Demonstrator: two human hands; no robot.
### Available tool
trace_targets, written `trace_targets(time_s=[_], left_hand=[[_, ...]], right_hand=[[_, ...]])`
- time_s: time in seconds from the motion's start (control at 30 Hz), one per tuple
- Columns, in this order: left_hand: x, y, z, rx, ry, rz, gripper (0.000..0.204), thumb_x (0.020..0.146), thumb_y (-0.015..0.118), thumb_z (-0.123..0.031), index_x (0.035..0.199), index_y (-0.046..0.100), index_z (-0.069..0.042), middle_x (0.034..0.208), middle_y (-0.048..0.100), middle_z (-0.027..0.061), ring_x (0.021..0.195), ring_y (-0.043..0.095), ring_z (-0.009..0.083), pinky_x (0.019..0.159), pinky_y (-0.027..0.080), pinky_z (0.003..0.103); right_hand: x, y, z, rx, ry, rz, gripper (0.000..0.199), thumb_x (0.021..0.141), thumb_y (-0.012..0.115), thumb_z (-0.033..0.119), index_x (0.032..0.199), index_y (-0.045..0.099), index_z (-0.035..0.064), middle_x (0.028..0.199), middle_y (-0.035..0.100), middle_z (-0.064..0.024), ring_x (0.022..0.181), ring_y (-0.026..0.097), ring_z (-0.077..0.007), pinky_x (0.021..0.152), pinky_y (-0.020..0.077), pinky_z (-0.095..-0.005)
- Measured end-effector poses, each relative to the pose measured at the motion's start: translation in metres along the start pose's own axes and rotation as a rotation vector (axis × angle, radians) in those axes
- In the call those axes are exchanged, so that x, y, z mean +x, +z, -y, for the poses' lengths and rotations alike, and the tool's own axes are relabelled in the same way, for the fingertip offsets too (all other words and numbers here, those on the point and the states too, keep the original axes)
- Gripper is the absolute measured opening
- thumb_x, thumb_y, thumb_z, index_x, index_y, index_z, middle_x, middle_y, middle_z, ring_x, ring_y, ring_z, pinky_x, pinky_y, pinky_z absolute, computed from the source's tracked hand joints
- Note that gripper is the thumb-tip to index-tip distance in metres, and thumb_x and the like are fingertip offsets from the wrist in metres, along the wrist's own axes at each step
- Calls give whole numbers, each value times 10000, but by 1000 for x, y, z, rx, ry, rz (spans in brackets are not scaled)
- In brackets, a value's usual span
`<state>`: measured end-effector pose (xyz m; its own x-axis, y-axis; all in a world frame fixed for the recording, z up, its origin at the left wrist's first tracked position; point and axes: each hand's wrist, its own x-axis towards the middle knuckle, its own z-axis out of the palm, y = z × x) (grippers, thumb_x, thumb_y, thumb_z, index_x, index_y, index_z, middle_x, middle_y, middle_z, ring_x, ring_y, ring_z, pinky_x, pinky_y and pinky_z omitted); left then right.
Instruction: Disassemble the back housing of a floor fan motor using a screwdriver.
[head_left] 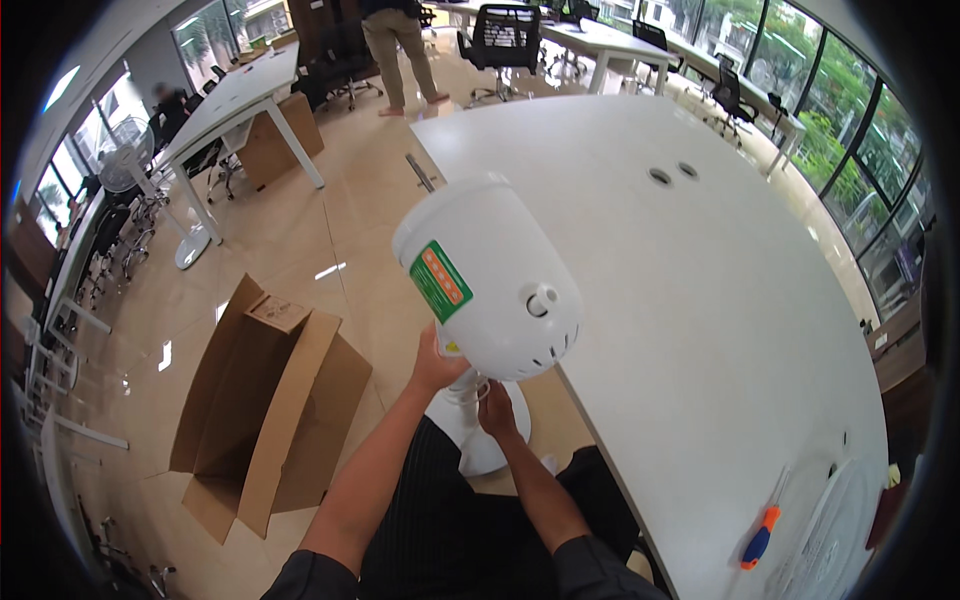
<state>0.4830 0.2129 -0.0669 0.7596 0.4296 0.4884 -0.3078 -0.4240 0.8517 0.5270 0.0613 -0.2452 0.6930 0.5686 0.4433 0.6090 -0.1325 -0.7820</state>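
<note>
A white pedestal fan stands upright before me between my legs. Its rounded motor housing (490, 280) carries a green and orange label (441, 280) and a small knob (542, 299), and a bare metal shaft (419, 172) juts from its far end. My left hand (438, 362) is closed around the neck just under the housing. Lower down, my right hand (496, 410) has its fingers curled in at the white pole (461, 388), beside a loop of white cord; what they pinch is hidden. The round white base (487, 455) rests on the floor below.
An open cardboard box (315, 425) stands on the floor to my left. Along my right runs a white table (680, 300); a blue and orange screwdriver (758, 540) and a round fan grille (832, 540) lie at its near end. Farther off, a person (393, 50) stands near office chairs.
</note>
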Motion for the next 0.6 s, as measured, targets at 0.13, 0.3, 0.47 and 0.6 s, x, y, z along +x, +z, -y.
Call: trace_targets(time_s=[0.13,0.3,0.47,0.6], left_hand=[[5,5,1,25,6,-1,498,740,841,-105,1185,639,-11,1086,736,113,996,710,199,891,549,355],[10,10,-5,-1,4,-4,529,729,859,-113,1197,632,-17,1092,731,109,996,705,202,886,547,360],[9,12,-7,-53,-5,-23,516,731,851,-116,1189,635,-16,1079,729,109,989,701,202,880,546,358],[8,13,-5,-41,15,-26,506,735,843,-122,1184,635,-16,1077,727,114,987,701,206,879,545,356]], right_hand=[[6,-2,-3,56,97,71,275,1026,481,129,1247,544,-22,1068,629,-315,1011,597,-532,855,486,-573],[4,2,-15,-8,90,37,241,1021,474,152,1180,562,-6,998,646,-290,932,610,-517,799,478,-573],[5,3,-20,-73,59,44,233,1009,481,152,1134,594,-9,980,651,-288,924,612,-514,813,482,-574],[4,10,-11,28,104,-37,230,976,501,116,1155,584,-2,937,658,-267,922,616,-494,830,477,-560]])
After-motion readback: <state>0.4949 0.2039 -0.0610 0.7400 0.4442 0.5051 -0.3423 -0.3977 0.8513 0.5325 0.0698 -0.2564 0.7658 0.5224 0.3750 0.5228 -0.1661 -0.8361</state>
